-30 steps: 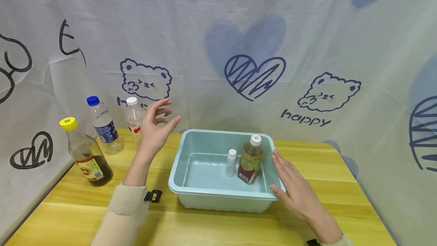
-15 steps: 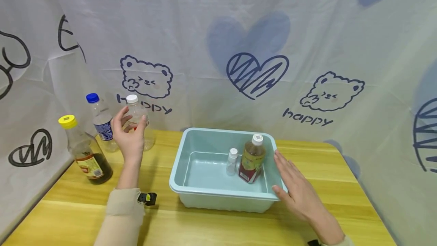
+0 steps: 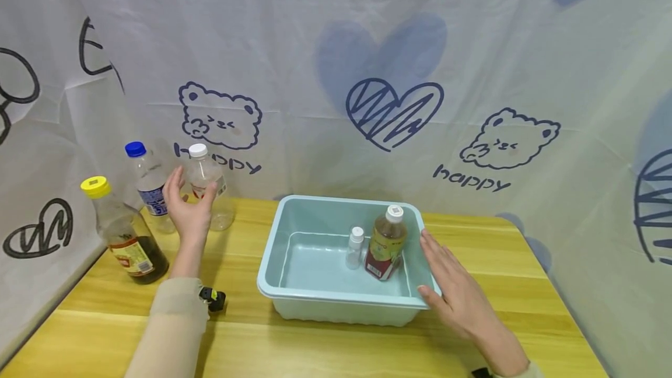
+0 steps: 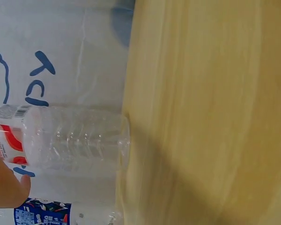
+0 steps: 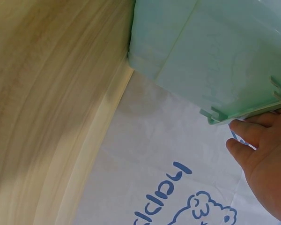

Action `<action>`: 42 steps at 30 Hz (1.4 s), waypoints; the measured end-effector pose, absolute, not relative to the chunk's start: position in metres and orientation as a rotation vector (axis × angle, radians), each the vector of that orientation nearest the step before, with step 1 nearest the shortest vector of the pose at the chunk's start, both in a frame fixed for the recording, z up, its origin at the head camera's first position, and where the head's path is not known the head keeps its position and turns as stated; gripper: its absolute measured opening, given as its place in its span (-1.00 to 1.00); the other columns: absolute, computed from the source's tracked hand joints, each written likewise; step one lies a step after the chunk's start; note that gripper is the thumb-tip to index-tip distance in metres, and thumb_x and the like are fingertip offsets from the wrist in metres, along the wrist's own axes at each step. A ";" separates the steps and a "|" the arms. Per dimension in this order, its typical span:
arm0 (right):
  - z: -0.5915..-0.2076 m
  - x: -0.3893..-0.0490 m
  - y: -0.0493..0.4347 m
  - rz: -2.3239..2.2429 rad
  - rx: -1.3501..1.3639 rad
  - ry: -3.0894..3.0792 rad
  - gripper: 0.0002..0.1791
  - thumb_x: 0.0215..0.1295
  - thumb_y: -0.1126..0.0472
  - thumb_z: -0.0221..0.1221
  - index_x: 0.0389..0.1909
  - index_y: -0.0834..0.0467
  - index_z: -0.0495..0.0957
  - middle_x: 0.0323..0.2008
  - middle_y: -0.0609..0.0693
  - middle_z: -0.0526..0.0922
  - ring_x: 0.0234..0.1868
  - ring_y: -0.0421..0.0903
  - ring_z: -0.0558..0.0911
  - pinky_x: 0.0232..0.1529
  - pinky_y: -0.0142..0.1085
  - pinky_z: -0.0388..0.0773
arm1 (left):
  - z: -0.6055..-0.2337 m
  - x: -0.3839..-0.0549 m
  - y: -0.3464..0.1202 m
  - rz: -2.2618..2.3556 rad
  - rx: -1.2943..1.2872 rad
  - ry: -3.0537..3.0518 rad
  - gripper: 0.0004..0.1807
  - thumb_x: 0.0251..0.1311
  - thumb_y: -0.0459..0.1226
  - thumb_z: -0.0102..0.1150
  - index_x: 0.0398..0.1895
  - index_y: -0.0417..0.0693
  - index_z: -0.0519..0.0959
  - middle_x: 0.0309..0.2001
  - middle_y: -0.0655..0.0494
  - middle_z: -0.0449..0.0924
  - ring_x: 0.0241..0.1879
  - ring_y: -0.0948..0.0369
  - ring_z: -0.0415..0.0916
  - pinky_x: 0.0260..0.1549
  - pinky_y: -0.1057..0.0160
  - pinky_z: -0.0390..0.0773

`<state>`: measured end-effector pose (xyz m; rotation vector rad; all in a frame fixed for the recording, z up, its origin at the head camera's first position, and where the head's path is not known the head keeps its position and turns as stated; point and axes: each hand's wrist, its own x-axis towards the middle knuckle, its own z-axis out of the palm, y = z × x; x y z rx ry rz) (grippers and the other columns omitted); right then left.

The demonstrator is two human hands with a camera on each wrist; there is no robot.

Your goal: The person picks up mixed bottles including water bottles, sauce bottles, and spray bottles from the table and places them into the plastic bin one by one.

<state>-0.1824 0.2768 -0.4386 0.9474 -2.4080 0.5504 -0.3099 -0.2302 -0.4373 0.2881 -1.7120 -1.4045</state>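
Observation:
My left hand (image 3: 190, 207) is beside a clear bottle with a white cap (image 3: 223, 214), thumb and fingers spread apart at its label. In the left wrist view, that clear bottle (image 4: 79, 136) stands on the table, and firm contact cannot be made out. Flat and with straight fingers, my right hand (image 3: 462, 293) rests against the right rim of a light blue plastic tub (image 3: 341, 295). Inside the tub stand a small clear bottle with a white cap (image 3: 354, 249) and a juice bottle with a green and red label (image 3: 385, 247).
Left of my left hand stand a blue-capped bottle (image 3: 152, 191) and a yellow-capped bottle of dark sauce (image 3: 131, 247). The wooden table (image 3: 315, 349) ends at a white printed curtain (image 3: 304, 133) behind and at both sides.
My left hand has moved left and down from above the table to the white-capped clear bottle. The right hand has stayed at the tub's rim.

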 end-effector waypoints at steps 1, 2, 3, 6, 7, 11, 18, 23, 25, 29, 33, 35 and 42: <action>-0.438 -0.182 0.277 0.551 0.948 -2.408 -0.18 0.66 -0.21 -0.21 0.60 0.35 0.07 0.60 0.27 0.11 0.61 0.12 0.15 0.62 -0.34 -0.20 | -0.438 -0.310 -0.231 -1.410 0.287 -1.726 -0.19 0.17 -0.38 0.48 0.52 -0.02 0.39 0.50 0.03 0.27 0.42 0.11 0.26 0.36 0.07 0.33; -0.438 -0.182 0.277 0.553 0.948 -2.408 -0.18 0.66 -0.21 -0.21 0.60 0.35 0.07 0.60 0.27 0.11 0.61 0.12 0.15 0.62 -0.35 -0.20 | -0.439 -0.311 -0.231 -1.414 0.285 -1.738 -0.17 0.17 -0.38 0.49 0.53 -0.02 0.37 0.51 0.02 0.26 0.43 0.10 0.25 0.37 0.04 0.33; -0.438 -0.182 0.277 0.553 0.948 -2.407 -0.18 0.66 -0.21 -0.21 0.60 0.35 0.07 0.60 0.27 0.11 0.61 0.11 0.15 0.62 -0.34 -0.20 | -0.439 -0.311 -0.232 -1.423 0.286 -1.750 -0.15 0.16 -0.39 0.48 0.54 -0.01 0.35 0.53 0.03 0.24 0.45 0.09 0.24 0.39 0.02 0.32; -0.438 -0.181 0.277 0.551 0.948 -2.404 -0.18 0.66 -0.22 -0.23 0.60 0.35 0.07 0.60 0.27 0.12 0.60 0.15 0.17 0.62 -0.34 -0.20 | -0.439 -0.312 -0.233 -1.446 0.296 -1.786 -0.09 0.16 -0.39 0.48 0.59 0.04 0.29 0.56 0.04 0.19 0.48 0.07 0.21 0.44 0.00 0.30; -0.438 -0.182 0.277 0.553 0.947 -2.403 -0.18 0.66 -0.22 -0.23 0.60 0.35 0.08 0.60 0.27 0.12 0.59 0.16 0.18 0.62 -0.34 -0.20 | -0.439 -0.313 -0.233 -1.453 0.305 -1.797 -0.07 0.16 -0.39 0.47 0.60 0.06 0.27 0.56 0.04 0.19 0.48 0.06 0.21 0.45 0.00 0.30; -0.438 -0.182 0.277 0.549 0.949 -2.401 -0.16 0.66 -0.24 -0.26 0.60 0.36 0.08 0.59 0.28 0.12 0.58 0.18 0.19 0.62 -0.34 -0.20 | -0.439 -0.314 -0.234 -1.482 0.353 -1.827 -0.02 0.16 -0.38 0.47 0.63 0.12 0.21 0.56 0.03 0.18 0.49 0.07 0.22 0.45 0.04 0.32; -0.439 -0.182 0.276 0.560 0.947 -2.404 -0.17 0.66 -0.24 -0.25 0.61 0.34 0.07 0.59 0.28 0.12 0.59 0.17 0.17 0.62 -0.34 -0.21 | -0.441 -0.314 -0.236 -1.506 0.366 -1.841 -0.06 0.19 -0.38 0.45 0.62 0.11 0.23 0.51 -0.01 0.26 0.44 0.05 0.31 0.41 0.07 0.38; -0.439 -0.182 0.277 0.562 0.947 -2.409 -0.18 0.66 -0.22 -0.23 0.61 0.32 0.06 0.60 0.26 0.12 0.55 0.25 0.23 0.62 -0.35 -0.20 | -0.443 -0.314 -0.237 -1.499 0.355 -1.836 -0.10 0.19 -0.38 0.44 0.60 0.03 0.26 0.49 -0.02 0.34 0.41 0.04 0.34 0.40 0.08 0.39; -0.439 -0.182 0.277 0.562 0.946 -2.408 -0.18 0.66 -0.22 -0.23 0.61 0.32 0.06 0.60 0.26 0.12 0.55 0.25 0.23 0.62 -0.35 -0.20 | -0.443 -0.315 -0.237 -1.496 0.351 -1.833 -0.11 0.19 -0.38 0.44 0.59 0.01 0.28 0.48 -0.02 0.37 0.41 0.05 0.35 0.40 0.09 0.40; -0.438 -0.182 0.277 0.564 0.943 -2.404 -0.18 0.66 -0.23 -0.24 0.61 0.33 0.07 0.60 0.27 0.13 0.55 0.24 0.23 0.62 -0.35 -0.20 | -0.443 -0.316 -0.237 -1.493 0.345 -1.823 -0.12 0.19 -0.38 0.45 0.58 0.01 0.29 0.47 0.00 0.38 0.38 0.08 0.37 0.37 0.12 0.43; -0.438 -0.182 0.277 0.568 0.940 -2.407 -0.18 0.66 -0.23 -0.23 0.61 0.33 0.07 0.60 0.27 0.13 0.57 0.20 0.21 0.62 -0.36 -0.20 | -0.443 -0.314 -0.237 -1.495 0.342 -1.802 -0.13 0.18 -0.40 0.45 0.57 0.03 0.32 0.45 0.01 0.40 0.35 0.11 0.38 0.33 0.16 0.44; -0.438 -0.182 0.277 0.568 0.939 -2.410 -0.18 0.66 -0.22 -0.23 0.61 0.33 0.07 0.60 0.27 0.12 0.57 0.20 0.21 0.62 -0.36 -0.21 | -0.442 -0.313 -0.237 -1.500 0.341 -1.790 -0.13 0.17 -0.41 0.45 0.56 0.04 0.33 0.45 0.02 0.41 0.34 0.12 0.38 0.32 0.17 0.45; -0.439 -0.182 0.277 0.568 0.937 -2.421 -0.19 0.66 -0.20 -0.19 0.61 0.32 0.06 0.60 0.26 0.12 0.58 0.18 0.19 0.62 -0.37 -0.21 | -0.439 -0.306 -0.234 -1.543 0.337 -1.766 -0.11 0.18 -0.41 0.46 0.57 0.08 0.31 0.47 0.06 0.38 0.37 0.13 0.36 0.37 0.13 0.42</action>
